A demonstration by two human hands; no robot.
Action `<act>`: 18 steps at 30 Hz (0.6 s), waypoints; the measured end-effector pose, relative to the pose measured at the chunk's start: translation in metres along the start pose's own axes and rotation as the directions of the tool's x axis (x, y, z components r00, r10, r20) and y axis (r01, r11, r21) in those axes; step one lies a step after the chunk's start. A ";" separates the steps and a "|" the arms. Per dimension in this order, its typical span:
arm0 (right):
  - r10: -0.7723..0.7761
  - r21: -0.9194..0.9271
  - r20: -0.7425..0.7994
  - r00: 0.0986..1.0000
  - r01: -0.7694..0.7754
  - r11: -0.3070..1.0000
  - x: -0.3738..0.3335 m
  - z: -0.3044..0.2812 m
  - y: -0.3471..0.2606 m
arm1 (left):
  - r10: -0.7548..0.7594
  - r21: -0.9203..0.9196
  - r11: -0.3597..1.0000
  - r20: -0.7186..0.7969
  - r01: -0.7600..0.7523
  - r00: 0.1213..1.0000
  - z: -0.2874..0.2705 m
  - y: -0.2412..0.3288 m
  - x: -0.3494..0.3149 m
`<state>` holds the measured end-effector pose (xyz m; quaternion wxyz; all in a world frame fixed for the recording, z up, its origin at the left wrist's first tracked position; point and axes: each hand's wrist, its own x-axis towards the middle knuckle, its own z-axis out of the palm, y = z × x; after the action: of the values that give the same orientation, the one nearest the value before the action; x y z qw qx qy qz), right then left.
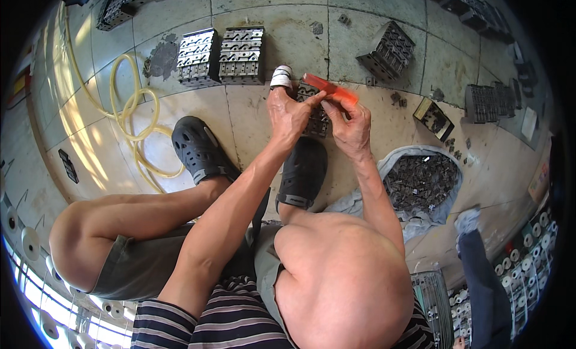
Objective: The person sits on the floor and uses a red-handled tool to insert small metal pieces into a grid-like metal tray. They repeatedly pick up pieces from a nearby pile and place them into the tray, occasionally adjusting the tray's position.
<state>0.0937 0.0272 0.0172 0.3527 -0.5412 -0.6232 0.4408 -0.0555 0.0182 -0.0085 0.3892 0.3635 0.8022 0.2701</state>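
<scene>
My right hand (350, 128) is closed at a translucent red-orange tool handle (321, 84), which slants down to the right across the fingers. The tool's tip is hidden. Beside it, my left hand (289, 114) has its thumb reaching toward the right thumb, the two nearly meeting; what the left fingers pinch there, if anything, is too small to name. A white wrapping with dark bands (281, 77) covers a left finger. Just under both hands is a dark metal block with holes (316, 126), partly hidden by them, in front of my right clog (303, 172).
Two slotted metal block stacks (242, 55) stand ahead, another (387, 50) farther right. A cloth-lined container of small dark parts (423, 184) sits right, near an open small box (434, 118). A yellow hose (135, 103) coils left. More blocks (489, 103) line the right.
</scene>
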 end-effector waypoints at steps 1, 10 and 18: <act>0.001 -0.008 0.015 1.000 -0.001 1.000 0.000 0.000 0.000 | -0.007 0.008 1.000 0.017 0.007 1.000 0.000 0.000 0.001; 0.059 0.006 0.001 0.998 -0.059 0.998 0.001 -0.001 0.002 | 0.000 -0.017 1.000 0.006 0.000 1.000 0.000 -0.008 0.002; -0.176 -0.203 0.030 0.984 0.178 0.963 0.004 -0.001 0.002 | -0.024 -0.033 0.999 0.021 0.025 0.999 -0.005 0.000 -0.001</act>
<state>0.0949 0.0314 0.0151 0.3291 -0.5143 -0.7133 0.3441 -0.0587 0.0162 -0.0055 0.4067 0.3497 0.7979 0.2749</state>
